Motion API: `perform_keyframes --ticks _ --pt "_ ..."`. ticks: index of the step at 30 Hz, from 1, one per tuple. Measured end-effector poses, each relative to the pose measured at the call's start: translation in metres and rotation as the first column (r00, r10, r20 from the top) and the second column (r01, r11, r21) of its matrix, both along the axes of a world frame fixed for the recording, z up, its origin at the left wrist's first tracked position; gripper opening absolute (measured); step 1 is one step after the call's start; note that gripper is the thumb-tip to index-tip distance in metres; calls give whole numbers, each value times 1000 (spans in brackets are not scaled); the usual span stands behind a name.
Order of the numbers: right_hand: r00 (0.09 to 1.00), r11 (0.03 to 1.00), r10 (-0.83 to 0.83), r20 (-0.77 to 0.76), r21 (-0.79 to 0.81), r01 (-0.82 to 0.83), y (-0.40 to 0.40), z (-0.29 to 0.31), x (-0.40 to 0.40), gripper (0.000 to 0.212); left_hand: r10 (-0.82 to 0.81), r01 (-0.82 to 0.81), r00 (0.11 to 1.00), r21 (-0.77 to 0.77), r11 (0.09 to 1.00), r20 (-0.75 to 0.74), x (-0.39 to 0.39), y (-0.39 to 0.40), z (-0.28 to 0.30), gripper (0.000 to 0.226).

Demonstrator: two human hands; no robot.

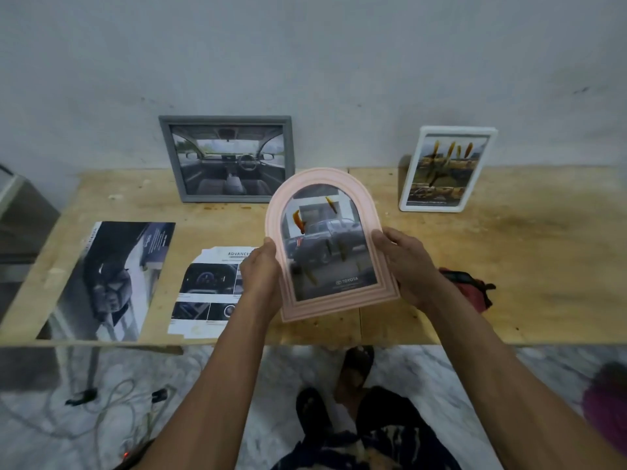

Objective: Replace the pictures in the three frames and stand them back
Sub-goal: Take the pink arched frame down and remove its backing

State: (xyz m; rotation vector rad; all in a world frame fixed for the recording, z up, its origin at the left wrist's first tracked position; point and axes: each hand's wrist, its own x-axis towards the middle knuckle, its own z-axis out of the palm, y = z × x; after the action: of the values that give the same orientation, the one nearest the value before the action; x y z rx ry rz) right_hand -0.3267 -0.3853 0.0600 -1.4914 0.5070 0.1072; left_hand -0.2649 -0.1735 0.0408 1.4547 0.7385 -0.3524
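fingers of both hands hidden behind pink frame (pixel 330 245), purple object (pixel 607 398) cut off at right edge

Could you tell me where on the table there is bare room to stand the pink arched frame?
Bare wood lies at the back between the grey frame and the white frame, and in front of the white frame, above the red cloth. The left half is crowded with two loose car prints.

pink arched frame (pixel 356 301): smooth matt plastic, glossy pane, in my grip
table (pixel 509 266): rough, stained bare plywood
car prints (pixel 112 279): glossy paper
wall (pixel 305 62): matt, scuffed
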Motion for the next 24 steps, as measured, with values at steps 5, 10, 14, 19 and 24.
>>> perform_keyframes --ticks 5,10,14,19,24 --pt "981 925 90 174 -380 -17 6 12 -23 20 -29 31 999 -73 997 22 -18 4 8 28" --pt "863 569 398 312 -821 34 9 12 -44 28 -57 78 991 -177 981 120 -10 11 32 49" --pt "792 421 538 288 -906 44 9 -7 -60 26 -160 165 986 -130 978 51 -1 19 37 50" --pt "739 325 617 269 -943 72 8 -28 -79 27 -198 192 976 -68 979 -94 -10 22 16 17" --pt "950 577 186 252 -810 101 -2 -42 -88 42 -236 227 968 -105 968 -88 -32 23 0 6"
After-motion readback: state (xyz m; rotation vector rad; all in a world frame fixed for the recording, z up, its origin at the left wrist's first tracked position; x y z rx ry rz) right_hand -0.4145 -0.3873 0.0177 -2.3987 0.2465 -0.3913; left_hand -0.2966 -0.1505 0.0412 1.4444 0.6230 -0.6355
